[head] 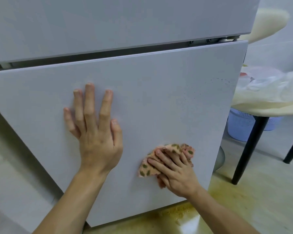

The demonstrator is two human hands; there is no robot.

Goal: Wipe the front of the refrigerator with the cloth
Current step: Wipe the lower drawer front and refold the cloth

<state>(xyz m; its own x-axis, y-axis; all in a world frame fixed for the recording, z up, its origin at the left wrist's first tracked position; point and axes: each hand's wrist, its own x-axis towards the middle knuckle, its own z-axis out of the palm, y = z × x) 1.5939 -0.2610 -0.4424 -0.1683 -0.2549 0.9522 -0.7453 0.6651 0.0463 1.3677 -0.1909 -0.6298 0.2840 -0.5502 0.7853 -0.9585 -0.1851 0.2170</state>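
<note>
Door (159, 102): lower panel of a white fridge, and the landmark for this entry. The upper door (108, 22) sits above it across a dark gap.

Left hand (95, 132): flat on the door, left of centre. Fingers are straight and spread and hold nothing. Judged a brace.

Right hand (176, 173): low on the door, right of centre. Fingers lie nearly straight and close together over the cloth, pressing it to the panel. The thumb is mostly hidden.

Cloth (146, 169): pink with olive spots, bunched between the right hand and the door. Its edges show above and left of the fingers.

Specks (223, 81): a faint arc of dots near the door's upper right corner, well apart from the cloth. Apparently not yet wiped.

Stain (227, 200): yellow-brown, on the floor below the door's lower right corner.

Table (260, 108): right of the door, with a basket (240, 127) under it.

Risks, as judged:
- The bunched cloth touches only a small patch, so strokes may leave streaks or miss the specks.
- A cloth that is pressed rather than gripped could slip out and drop onto the stain, then soil the door.
- A hard push could swing the door if the brace lifts.
</note>
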